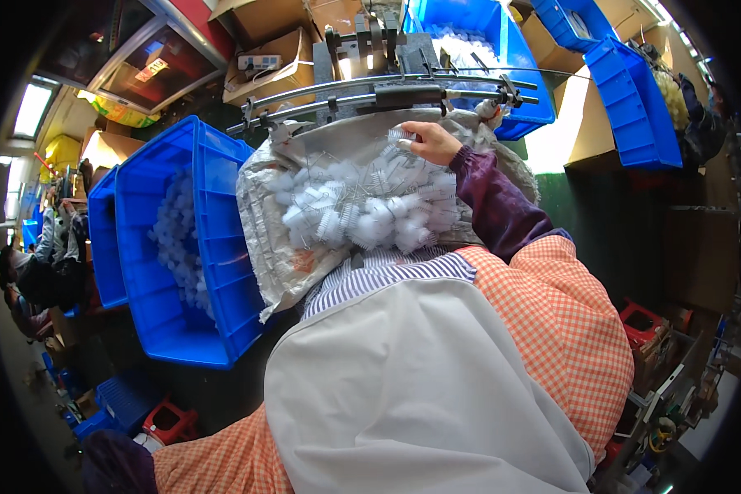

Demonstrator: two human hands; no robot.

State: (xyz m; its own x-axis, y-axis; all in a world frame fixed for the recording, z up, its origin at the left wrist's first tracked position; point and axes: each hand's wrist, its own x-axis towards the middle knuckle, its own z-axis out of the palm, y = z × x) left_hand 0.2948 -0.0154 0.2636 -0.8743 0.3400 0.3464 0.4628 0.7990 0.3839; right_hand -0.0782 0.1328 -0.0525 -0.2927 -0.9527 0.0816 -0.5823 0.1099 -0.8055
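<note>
My right hand (pixel 433 142) is at the far side of an open woven sack (pixel 267 239), with thumb and forefinger pinched together. A small white wire brush (pixel 398 135) shows at its fingertips, partly covered by them. Below it, the sack holds a heap of white bristle brushes (pixel 370 206) with thin wire stems lying in all directions. The sack's far edge hangs from a metal rail (pixel 304 112). My left sleeve (pixel 115 461) reaches down at the lower left, and the left hand itself is out of sight.
A large blue bin (pixel 222 247) with white tufted pieces stands left of the sack. Behind the rail are a metal fixture (pixel 370 49) and another blue bin (pixel 527 90). Cardboard boxes (pixel 284 62) stand at the back. A red stool (pixel 171 421) is at lower left.
</note>
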